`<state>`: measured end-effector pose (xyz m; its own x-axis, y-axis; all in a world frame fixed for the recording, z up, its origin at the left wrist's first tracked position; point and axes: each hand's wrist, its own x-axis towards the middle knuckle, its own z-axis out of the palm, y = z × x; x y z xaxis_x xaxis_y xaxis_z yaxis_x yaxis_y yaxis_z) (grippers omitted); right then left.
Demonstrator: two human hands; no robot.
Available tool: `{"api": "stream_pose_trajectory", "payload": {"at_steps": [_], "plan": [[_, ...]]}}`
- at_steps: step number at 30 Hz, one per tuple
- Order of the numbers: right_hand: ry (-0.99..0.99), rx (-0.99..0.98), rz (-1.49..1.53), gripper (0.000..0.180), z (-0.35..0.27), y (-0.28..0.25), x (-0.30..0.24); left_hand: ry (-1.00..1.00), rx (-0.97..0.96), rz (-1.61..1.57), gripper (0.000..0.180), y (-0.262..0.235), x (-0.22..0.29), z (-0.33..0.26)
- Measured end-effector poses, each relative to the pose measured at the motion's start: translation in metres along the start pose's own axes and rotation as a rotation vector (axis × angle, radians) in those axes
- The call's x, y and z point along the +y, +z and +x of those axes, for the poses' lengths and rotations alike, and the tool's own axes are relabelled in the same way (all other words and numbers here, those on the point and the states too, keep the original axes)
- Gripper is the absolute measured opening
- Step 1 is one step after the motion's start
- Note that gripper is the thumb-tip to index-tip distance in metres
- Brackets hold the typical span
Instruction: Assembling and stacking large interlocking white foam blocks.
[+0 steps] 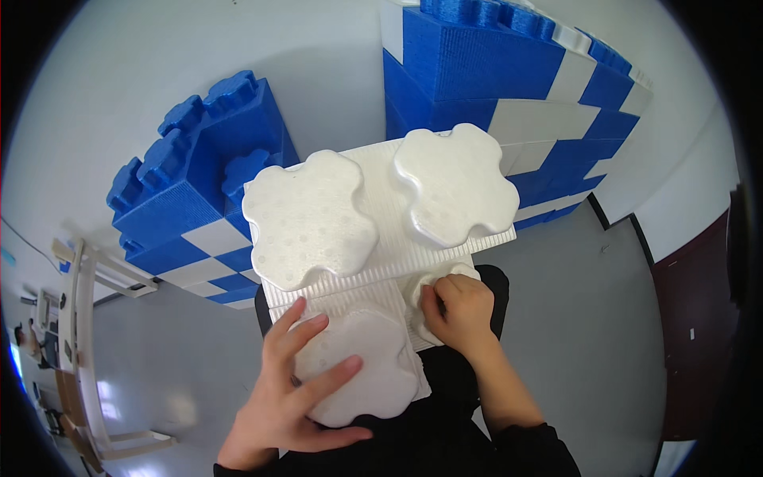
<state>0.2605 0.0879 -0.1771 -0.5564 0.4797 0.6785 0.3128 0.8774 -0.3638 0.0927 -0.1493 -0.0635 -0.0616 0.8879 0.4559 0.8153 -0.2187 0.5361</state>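
Blocks [383,234], white and knobbed, lie over the lap [447,381], left hand [290,397] spread open at one knob [377,389], right hand [465,314] with fingers curled at another, grip unclear, and stacking looks partly done, blue-and-white walls [501,67] standing behind while these seem loose.

The right hand [462,312] partly hides a white knob [416,293]; the top edge crops blue studs [457,9].

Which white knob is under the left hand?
The lower-left knob: the left hand partly covers it, the right hand the lower-right knob; the upper two are uncovered.
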Motion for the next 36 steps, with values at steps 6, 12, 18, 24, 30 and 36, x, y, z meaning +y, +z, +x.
{"api": "stream_pose_trajectory", "payload": {"at_steps": [6,12,18,24,30,36], "plan": [[0.011,0.02,0.011,0.021,-0.002,0.003,0.0,0.048,0.114,-0.05,0.104,0.015,-0.027,-0.012],[0.035,-0.007,-0.037,0.021,-0.002,0.009,-0.004,0.072,0.058,0.051,0.079,0.009,-0.026,-0.005],[0.053,-0.015,-0.071,0.021,-0.001,0.008,-0.003,0.117,0.124,-0.03,0.078,0.011,-0.029,-0.004],[0.051,-0.02,-0.065,0.022,-0.002,0.012,-0.003,0.148,0.179,-0.076,0.094,0.016,-0.03,-0.006],[0.06,-0.021,-0.005,0.023,-0.002,0.003,-0.003,0.187,0.368,-0.269,0.088,0.019,-0.045,-0.011],[0.12,-0.114,0.039,0.025,-0.003,-0.005,-0.003,-0.023,0.636,-0.084,0.066,-0.032,-0.094,0.048]]}}
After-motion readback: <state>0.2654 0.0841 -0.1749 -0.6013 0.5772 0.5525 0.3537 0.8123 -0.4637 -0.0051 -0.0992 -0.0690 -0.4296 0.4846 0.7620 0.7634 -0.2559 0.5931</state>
